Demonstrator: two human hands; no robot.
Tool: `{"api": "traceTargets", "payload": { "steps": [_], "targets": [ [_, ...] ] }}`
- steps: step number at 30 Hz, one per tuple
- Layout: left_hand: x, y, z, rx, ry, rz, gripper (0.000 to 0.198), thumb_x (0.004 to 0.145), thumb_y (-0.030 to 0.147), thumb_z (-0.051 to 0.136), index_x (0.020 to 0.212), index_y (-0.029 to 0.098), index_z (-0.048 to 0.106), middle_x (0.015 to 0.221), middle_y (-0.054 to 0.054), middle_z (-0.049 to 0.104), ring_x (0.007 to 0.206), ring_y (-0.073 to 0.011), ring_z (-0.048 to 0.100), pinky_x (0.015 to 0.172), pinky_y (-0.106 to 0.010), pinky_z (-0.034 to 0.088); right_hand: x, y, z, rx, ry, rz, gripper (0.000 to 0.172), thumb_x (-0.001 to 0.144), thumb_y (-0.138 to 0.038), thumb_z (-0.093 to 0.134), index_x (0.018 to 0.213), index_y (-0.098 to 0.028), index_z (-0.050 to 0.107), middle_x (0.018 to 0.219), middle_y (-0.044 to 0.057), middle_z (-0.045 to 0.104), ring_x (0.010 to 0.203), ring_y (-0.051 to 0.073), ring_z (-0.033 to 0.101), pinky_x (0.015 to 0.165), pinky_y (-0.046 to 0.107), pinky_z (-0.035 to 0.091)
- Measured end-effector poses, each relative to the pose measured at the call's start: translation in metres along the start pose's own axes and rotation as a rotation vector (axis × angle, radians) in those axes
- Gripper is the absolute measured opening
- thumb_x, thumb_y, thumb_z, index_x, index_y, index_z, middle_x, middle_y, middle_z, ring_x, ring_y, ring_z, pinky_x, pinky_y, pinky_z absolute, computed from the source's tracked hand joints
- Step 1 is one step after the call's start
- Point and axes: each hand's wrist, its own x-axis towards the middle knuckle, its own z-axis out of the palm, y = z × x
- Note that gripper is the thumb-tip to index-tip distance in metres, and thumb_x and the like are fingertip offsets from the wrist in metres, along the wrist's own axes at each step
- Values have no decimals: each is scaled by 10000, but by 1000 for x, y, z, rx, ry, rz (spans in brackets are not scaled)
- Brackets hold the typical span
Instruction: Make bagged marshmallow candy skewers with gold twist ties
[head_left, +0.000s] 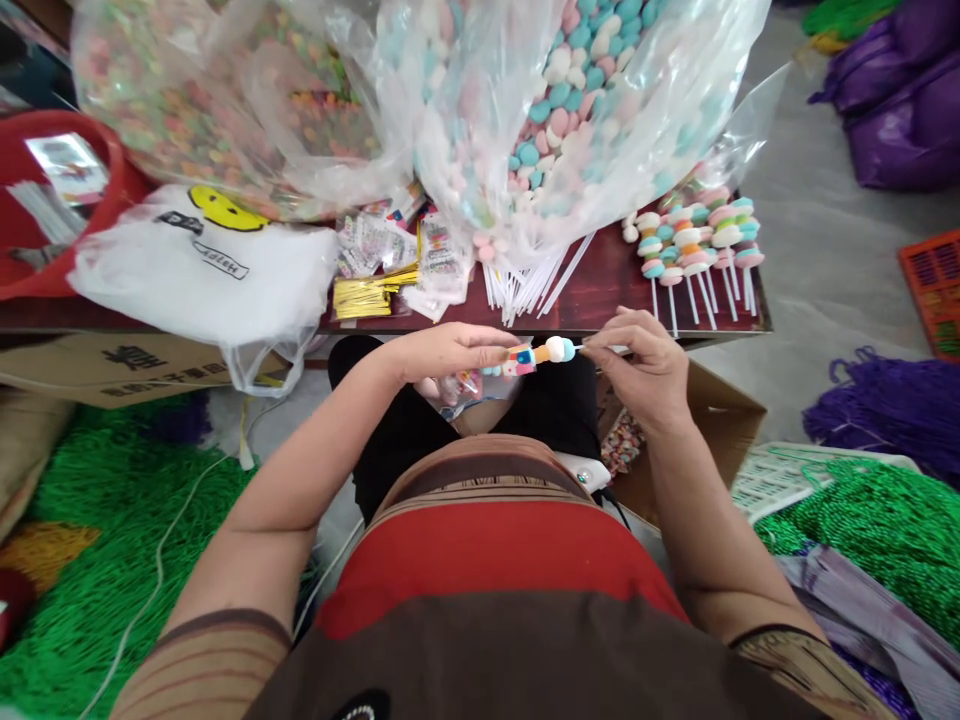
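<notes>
Between my hands, over my lap, is a candy skewer with white, blue and orange pieces on a white stick. My left hand is closed round its left end, where a small colourful wrapper shows at the fingertips. The stick's right end is pinched in my right hand. Below my left fingers hangs a clear bag with pink bits. On the table's front part lie loose white sticks, gold twist ties and small printed packets. Finished candy skewers are piled at the right corner.
Large clear bags of small candies and of pastel candies cover the table's back. A red basket and a white plastic bag are at the left. An open cardboard box stands below the table's right end.
</notes>
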Motion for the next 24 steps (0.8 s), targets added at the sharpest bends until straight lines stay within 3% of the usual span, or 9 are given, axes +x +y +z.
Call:
{"api": "traceTargets", "payload": {
  "steps": [2, 4, 9, 11, 14, 17, 21, 22, 24],
  "targets": [
    [5, 2, -1, 62, -289, -93, 268, 730, 466, 841, 814, 220, 775, 585, 4, 667, 475, -127, 587, 483, -241, 457, 2, -3, 0, -27, -13, -26, 119, 848, -306, 765, 739, -296, 716, 770, -16, 680, 769, 185, 641, 1074, 509, 476],
    [9, 7, 0, 153, -411, -132, 228, 799, 444, 781, 835, 219, 770, 600, 1, 672, 486, -131, 587, 496, -249, 449, 4, -4, 1, -65, -39, -39, 110, 852, -317, 766, 748, -308, 730, 770, -18, 691, 752, 186, 642, 1075, 514, 469],
    [20, 13, 10, 593, -245, 33, 120, 820, 320, 714, 806, 200, 717, 630, -3, 642, 598, -174, 617, 663, -309, 482, 3, -4, 9, -153, -63, 8, 127, 870, -352, 740, 752, -305, 734, 739, -18, 718, 705, 192, 635, 1059, 512, 465],
    [26, 10, 15, 728, -136, 154, 115, 803, 285, 709, 742, 193, 676, 635, -10, 617, 655, -197, 635, 793, -373, 496, 1, -6, 15, -113, -63, 102, 149, 898, -371, 693, 784, -282, 729, 745, -4, 721, 715, 193, 644, 946, 452, 522],
    [37, 7, 19, 785, -25, 304, 135, 827, 244, 672, 709, 190, 636, 655, -28, 607, 775, -240, 665, 979, -489, 458, -1, -12, 26, 72, -144, 286, 218, 936, -426, 611, 897, -237, 713, 700, -6, 673, 632, 154, 600, 673, 319, 514],
    [43, 23, 19, 802, -1, 358, 93, 848, 164, 624, 763, 188, 653, 704, -47, 632, 918, -284, 683, 1119, -577, 361, -2, -17, 40, 351, -221, 407, 294, 916, -496, 627, 1006, -226, 700, 593, -60, 547, 525, 110, 484, 610, 287, 478],
    [24, 64, 20, 926, -39, 444, 246, 885, 89, 548, 1069, 151, 699, 1061, -148, 715, 1266, -367, 606, 1215, -653, 233, 3, -24, 55, 707, -80, 528, 345, 825, -540, 729, 1024, -259, 716, 524, -103, 414, 481, 98, 383, 723, 347, 546],
    [13, 70, 21, 882, -19, 489, 249, 913, 113, 542, 1100, 177, 694, 1181, -142, 698, 1336, -357, 566, 1226, -642, 238, 5, -25, 57, 762, -52, 547, 349, 801, -543, 750, 1008, -264, 723, 520, -104, 402, 479, 99, 372, 734, 360, 554],
    [-10, 71, 20, 678, 47, 517, 129, 916, 274, 657, 1037, 257, 698, 1105, -61, 712, 1235, -299, 634, 1185, -557, 374, 8, -28, 58, 834, -13, 558, 344, 777, -534, 774, 1000, -274, 738, 523, -103, 393, 480, 100, 363, 752, 380, 566]
  ]
}}
